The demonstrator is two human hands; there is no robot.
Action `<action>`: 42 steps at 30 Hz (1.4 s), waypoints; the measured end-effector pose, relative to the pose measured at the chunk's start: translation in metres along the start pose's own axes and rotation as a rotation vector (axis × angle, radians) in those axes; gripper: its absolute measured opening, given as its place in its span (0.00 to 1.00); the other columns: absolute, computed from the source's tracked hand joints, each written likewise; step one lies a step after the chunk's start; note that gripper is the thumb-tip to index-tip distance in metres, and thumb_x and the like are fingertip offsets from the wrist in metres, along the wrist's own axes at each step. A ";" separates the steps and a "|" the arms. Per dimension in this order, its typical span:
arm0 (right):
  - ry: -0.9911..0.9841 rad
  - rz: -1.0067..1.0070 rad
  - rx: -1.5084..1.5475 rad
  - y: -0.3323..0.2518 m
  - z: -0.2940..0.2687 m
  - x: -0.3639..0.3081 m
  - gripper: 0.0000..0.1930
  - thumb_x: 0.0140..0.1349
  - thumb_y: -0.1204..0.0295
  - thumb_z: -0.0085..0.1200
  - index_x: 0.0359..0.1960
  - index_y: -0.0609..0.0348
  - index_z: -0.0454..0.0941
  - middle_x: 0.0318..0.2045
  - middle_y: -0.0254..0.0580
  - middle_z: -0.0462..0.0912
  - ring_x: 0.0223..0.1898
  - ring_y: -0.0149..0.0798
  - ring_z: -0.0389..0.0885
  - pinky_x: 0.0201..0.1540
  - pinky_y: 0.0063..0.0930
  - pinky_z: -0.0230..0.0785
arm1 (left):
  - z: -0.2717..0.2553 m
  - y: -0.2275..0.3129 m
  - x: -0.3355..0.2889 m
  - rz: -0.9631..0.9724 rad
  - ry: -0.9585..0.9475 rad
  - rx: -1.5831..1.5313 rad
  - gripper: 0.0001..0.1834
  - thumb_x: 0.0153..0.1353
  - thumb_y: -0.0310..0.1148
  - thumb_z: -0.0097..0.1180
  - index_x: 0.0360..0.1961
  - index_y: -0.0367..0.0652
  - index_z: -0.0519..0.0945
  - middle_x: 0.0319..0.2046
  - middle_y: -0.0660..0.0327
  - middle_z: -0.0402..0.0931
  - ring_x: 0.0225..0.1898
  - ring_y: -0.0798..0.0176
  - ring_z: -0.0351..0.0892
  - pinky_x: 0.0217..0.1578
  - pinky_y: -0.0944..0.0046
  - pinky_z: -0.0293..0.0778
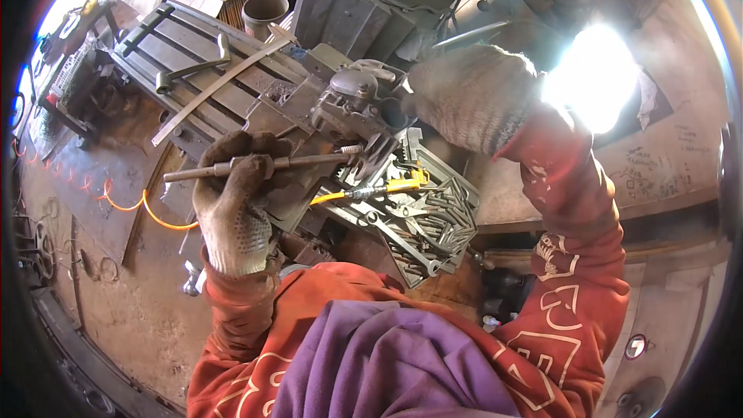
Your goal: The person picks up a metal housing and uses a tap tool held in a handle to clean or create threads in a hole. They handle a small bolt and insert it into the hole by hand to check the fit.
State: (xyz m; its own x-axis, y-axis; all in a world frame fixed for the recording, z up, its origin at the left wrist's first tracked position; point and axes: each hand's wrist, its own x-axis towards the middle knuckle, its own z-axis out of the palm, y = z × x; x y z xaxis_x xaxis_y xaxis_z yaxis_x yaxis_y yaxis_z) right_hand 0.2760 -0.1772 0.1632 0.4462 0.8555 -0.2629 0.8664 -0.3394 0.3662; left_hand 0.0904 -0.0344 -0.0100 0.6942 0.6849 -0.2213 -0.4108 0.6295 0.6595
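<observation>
My left hand (232, 205), in a dirty knit work glove, is closed round a long metal rod (309, 160) with a thicker middle. The rod lies nearly level, its right end near a machine's metal head (352, 89). In a similar glove, my right hand (472, 97) is curled at the right side of that head, beside a round metal opening (393, 114). Its fingertips are partly hidden, so what they grip cannot be made out. Below the hands sits a metal tray (410, 277) of wrenches (398, 236) and several bits, with a yellow air gun (406, 182) on top.
A slotted machine table (232, 97) carries a crank handle (190, 70) and a large caliper (224, 81). Behind it stands a grey bucket (265, 11). An orange coiled hose (166, 220) crosses the left side. A bright lamp (594, 77) shines beside my right forearm, near a marked board (658, 162).
</observation>
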 end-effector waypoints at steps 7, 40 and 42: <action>0.124 0.074 0.122 0.002 0.001 -0.006 0.15 0.64 0.55 0.62 0.40 0.53 0.83 0.31 0.47 0.85 0.35 0.54 0.87 0.36 0.45 0.77 | -0.002 0.001 0.000 0.000 0.001 0.036 0.22 0.62 0.22 0.61 0.58 0.31 0.75 0.47 0.45 0.83 0.46 0.49 0.87 0.48 0.54 0.86; 0.435 0.289 2.800 -0.113 0.185 -0.135 0.23 0.71 0.66 0.59 0.63 0.66 0.74 0.43 0.44 0.85 0.36 0.32 0.82 0.36 0.21 0.74 | 0.057 -0.029 -0.079 -0.224 -0.246 0.586 0.10 0.63 0.21 0.62 0.45 0.29 0.82 0.24 0.60 0.78 0.16 0.74 0.70 0.16 0.72 0.62; 0.568 0.174 2.574 -0.124 0.197 -0.136 0.23 0.71 0.64 0.59 0.62 0.66 0.75 0.46 0.45 0.85 0.41 0.37 0.83 0.43 0.27 0.76 | 0.061 -0.046 -0.082 -0.345 -0.217 0.737 0.14 0.63 0.23 0.66 0.49 0.30 0.83 0.27 0.61 0.82 0.19 0.75 0.72 0.20 0.74 0.65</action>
State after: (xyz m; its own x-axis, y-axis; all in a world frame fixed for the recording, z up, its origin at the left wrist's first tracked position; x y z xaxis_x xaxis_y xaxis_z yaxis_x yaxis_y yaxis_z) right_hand 0.1522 -0.3292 -0.0224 0.7761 0.6230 -0.0979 -0.4130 0.3847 -0.8255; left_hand 0.0886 -0.1415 0.0221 0.8390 0.3655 -0.4030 0.2836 0.3385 0.8972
